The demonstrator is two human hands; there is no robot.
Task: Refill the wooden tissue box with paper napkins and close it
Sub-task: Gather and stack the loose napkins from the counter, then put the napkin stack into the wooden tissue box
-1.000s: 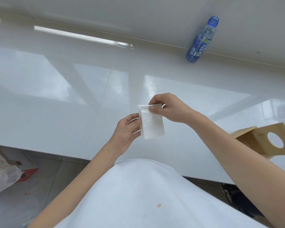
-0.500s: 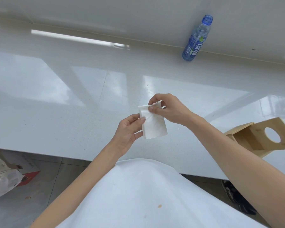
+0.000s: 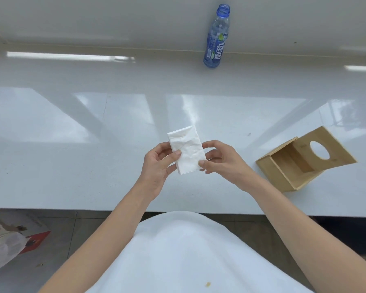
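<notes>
A folded white paper napkin is held above the white counter between both hands. My left hand pinches its lower left edge with the thumb on top. My right hand grips its lower right corner. To the right, the wooden tissue box lies on the counter with its open side facing me and looks hollow inside. Its panel with a round hole faces up and to the right.
A blue plastic bottle without a cap stands at the back of the counter by the wall. The counter's front edge runs just in front of my body. On the floor at lower left lie a white plastic bag and a red box.
My right hand has shifted from the napkin's top edge to its lower right corner. The napkin now lies flatter, facing up. The view has swung right, showing the whole wooden box.
</notes>
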